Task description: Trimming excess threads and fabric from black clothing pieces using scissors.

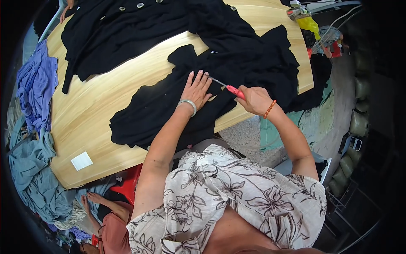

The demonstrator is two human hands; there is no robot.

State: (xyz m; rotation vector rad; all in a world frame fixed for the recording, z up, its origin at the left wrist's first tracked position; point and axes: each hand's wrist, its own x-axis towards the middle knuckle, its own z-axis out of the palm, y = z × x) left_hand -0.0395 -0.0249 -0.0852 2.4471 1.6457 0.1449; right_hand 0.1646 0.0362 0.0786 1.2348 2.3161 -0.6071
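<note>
A black knitted garment [152, 101] lies spread on the wooden table in front of me. My left hand [197, 88] rests flat on it, fingers stretched out. In my right hand [257, 100] is a red-handled tool [235, 91] with a thin metal shaft. Its tip reaches to the fingertips of my left hand, at the cloth; whether it touches the fabric I cannot tell. The exact kind of tool is unclear. Farther back lies another black garment [122, 42] with large round buttons.
Purple cloth [38, 80] and grey-blue cloth [29, 165] hang at the left edge of the table [84, 122]. A white paper square [81, 161] lies near the front left corner. Another person [114, 228] sits at lower left; one more hand shows at the far left.
</note>
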